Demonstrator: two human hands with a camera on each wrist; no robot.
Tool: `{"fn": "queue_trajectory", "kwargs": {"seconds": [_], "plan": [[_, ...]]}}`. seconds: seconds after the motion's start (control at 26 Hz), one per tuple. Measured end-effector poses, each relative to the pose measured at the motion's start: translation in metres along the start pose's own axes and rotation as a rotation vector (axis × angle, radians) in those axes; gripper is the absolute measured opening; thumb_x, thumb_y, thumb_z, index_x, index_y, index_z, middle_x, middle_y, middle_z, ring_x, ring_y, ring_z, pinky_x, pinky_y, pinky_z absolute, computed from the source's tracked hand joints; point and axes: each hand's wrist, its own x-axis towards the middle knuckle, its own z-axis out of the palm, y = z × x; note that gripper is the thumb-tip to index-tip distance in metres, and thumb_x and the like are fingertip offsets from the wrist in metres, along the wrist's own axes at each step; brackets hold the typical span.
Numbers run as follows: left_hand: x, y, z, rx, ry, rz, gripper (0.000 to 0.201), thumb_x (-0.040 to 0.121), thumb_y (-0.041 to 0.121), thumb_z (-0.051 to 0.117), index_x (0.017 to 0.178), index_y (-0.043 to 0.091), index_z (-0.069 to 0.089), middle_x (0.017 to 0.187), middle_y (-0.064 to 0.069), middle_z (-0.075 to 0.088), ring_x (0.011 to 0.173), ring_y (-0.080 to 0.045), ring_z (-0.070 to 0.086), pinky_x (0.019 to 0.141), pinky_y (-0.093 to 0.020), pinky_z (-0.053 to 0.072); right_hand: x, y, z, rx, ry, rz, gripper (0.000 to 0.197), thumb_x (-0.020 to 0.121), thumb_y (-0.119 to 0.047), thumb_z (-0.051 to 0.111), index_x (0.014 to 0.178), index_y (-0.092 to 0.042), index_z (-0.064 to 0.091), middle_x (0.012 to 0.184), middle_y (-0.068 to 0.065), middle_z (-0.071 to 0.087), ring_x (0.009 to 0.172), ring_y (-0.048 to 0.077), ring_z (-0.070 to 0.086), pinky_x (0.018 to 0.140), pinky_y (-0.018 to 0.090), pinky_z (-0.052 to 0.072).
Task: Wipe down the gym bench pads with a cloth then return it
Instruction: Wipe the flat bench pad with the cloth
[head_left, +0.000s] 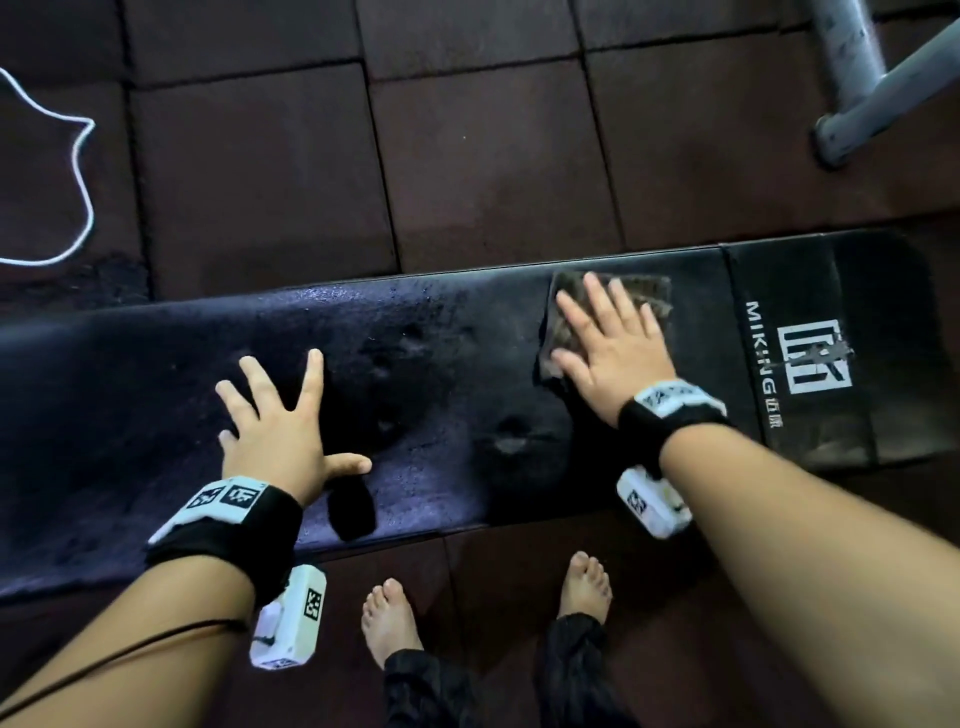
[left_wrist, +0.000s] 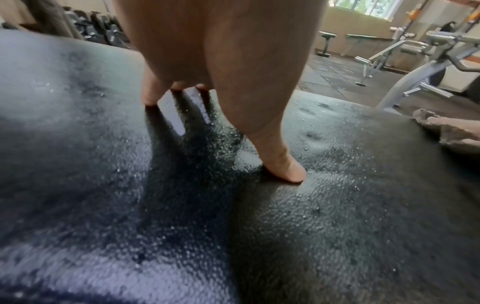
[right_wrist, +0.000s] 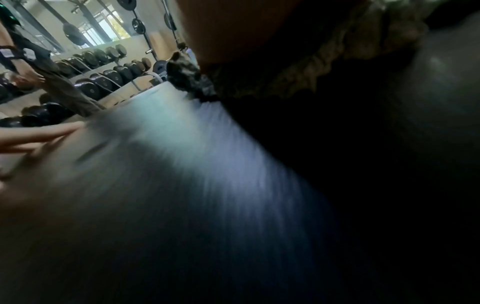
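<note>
A long black bench pad (head_left: 426, 364) runs left to right across the head view, its surface wet and dimpled. A dark mottled cloth (head_left: 644, 296) lies flat on the pad's right part, just left of the white logo panel (head_left: 815, 358). My right hand (head_left: 608, 343) presses flat on the cloth with straight, spread fingers. My left hand (head_left: 280, 415) rests on the pad further left, fingers splayed and the thumb (left_wrist: 285, 170) touching the vinyl. The right wrist view is blurred and shows the cloth's edge (right_wrist: 324, 61) under my palm.
Dark rubber floor tiles (head_left: 467, 156) surround the bench. A white cord (head_left: 83, 171) loops on the floor at far left. Grey metal frame tubes (head_left: 872, 88) stand at the upper right. My bare feet (head_left: 389, 618) are below the bench's near edge. A dumbbell rack (right_wrist: 103, 72) lines the wall.
</note>
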Motion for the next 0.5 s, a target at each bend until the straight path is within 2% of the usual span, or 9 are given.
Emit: {"fn": "queue_trajectory", "kwargs": {"seconds": [0.04,0.12,0.23,0.31,0.35,0.42,0.5], "plan": [[0.002,-0.001,0.003,-0.025,0.006,0.014,0.140,0.057,0.081,0.074,0.152,0.047,-0.024,0.160,-0.023,-0.030,0.149,-0.053,-0.014,0.113,-0.068,0.029,0.020,-0.004,-0.011,0.017,0.012,0.075,0.072,0.096,-0.066,0.028,0.161,-0.040,0.008,0.171,-0.002,-0.007,0.157,0.024,-0.007,0.124,0.056,0.005],[0.002,-0.003,0.008,-0.053,0.010,0.028,0.140,0.058,0.080,0.074,0.152,0.047,-0.025,0.159,-0.023,-0.032,0.148,-0.053,-0.017,0.113,-0.069,0.027,0.053,-0.044,-0.022,0.052,0.040,0.121,0.070,0.100,-0.061,0.031,0.162,-0.036,0.006,0.171,0.002,-0.008,0.156,0.027,-0.009,0.124,0.058,0.001],[0.003,-0.001,0.008,-0.051,0.005,0.033,0.140,0.059,0.080,0.074,0.151,0.046,-0.027,0.158,-0.023,-0.035,0.148,-0.053,-0.019,0.113,-0.069,0.026,0.054,-0.128,-0.009,0.041,0.037,-0.021,0.071,0.101,-0.056,0.033,0.162,-0.034,0.004,0.171,0.004,-0.009,0.156,0.030,-0.011,0.123,0.059,-0.003],[0.002,0.000,0.005,-0.047,-0.012,0.022,0.141,0.059,0.080,0.074,0.151,0.046,-0.028,0.158,-0.022,-0.037,0.148,-0.052,-0.020,0.114,-0.068,0.025,0.016,-0.167,0.014,0.016,0.034,-0.128,0.073,0.100,-0.055,0.035,0.162,-0.033,0.005,0.170,0.006,-0.012,0.156,0.031,-0.012,0.122,0.059,-0.002],[0.001,0.001,0.003,-0.048,-0.019,0.017,0.142,0.059,0.080,0.074,0.150,0.046,-0.029,0.157,-0.022,-0.038,0.148,-0.052,-0.020,0.114,-0.067,0.025,-0.007,-0.173,0.025,-0.002,0.026,-0.204,0.073,0.100,-0.055,0.036,0.162,-0.033,0.007,0.171,0.005,-0.011,0.156,0.030,-0.011,0.123,0.059,0.000],[0.002,0.002,0.001,-0.052,-0.031,0.013,0.143,0.059,0.078,0.076,0.149,0.047,-0.031,0.156,-0.022,-0.039,0.148,-0.051,-0.022,0.114,-0.067,0.024,-0.040,-0.150,0.042,-0.034,0.042,-0.322,0.071,0.097,-0.058,0.036,0.162,-0.036,0.014,0.171,0.001,-0.002,0.157,0.027,-0.003,0.123,0.057,0.007],[0.003,0.003,0.001,-0.062,-0.048,0.011,0.143,0.061,0.077,0.076,0.149,0.047,-0.031,0.156,-0.022,-0.040,0.147,-0.051,-0.023,0.114,-0.067,0.023,-0.045,-0.100,0.040,-0.040,0.038,-0.284,0.070,0.094,-0.061,0.034,0.159,-0.040,0.019,0.171,-0.003,0.004,0.157,0.024,0.003,0.124,0.056,0.015]]}}
